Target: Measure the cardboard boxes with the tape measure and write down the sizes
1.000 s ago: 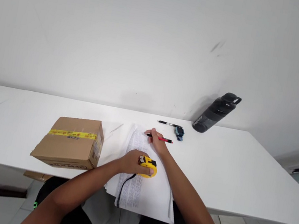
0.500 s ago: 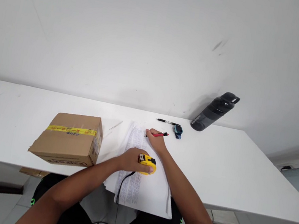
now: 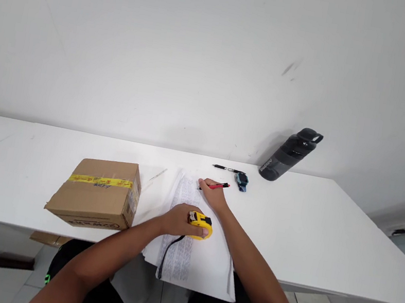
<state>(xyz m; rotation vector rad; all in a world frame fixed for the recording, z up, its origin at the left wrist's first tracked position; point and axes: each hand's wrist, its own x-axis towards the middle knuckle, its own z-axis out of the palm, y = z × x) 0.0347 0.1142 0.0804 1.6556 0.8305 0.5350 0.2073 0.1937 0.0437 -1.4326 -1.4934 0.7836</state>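
Note:
My left hand is closed around a yellow tape measure with a black wrist strap hanging down from it. It rests over a stack of paper sheets that has dense writing in columns on its left side. The near edge of the sheets hangs past the table edge. Farther up the sheets, my right hand grips a red pen with a black end, its tip down by the top of the page. Whether the tip touches the paper I cannot tell.
A taped cardboard box sits left of my left forearm. Behind my right hand lie a black pen and a blue wristwatch. A dark water bottle stands at the table's back edge, near the wall.
The whole view has shifted slightly, so everything appears a little lower. Both hands keep their holds on the tape measure and the red pen, with barely any movement over the paper.

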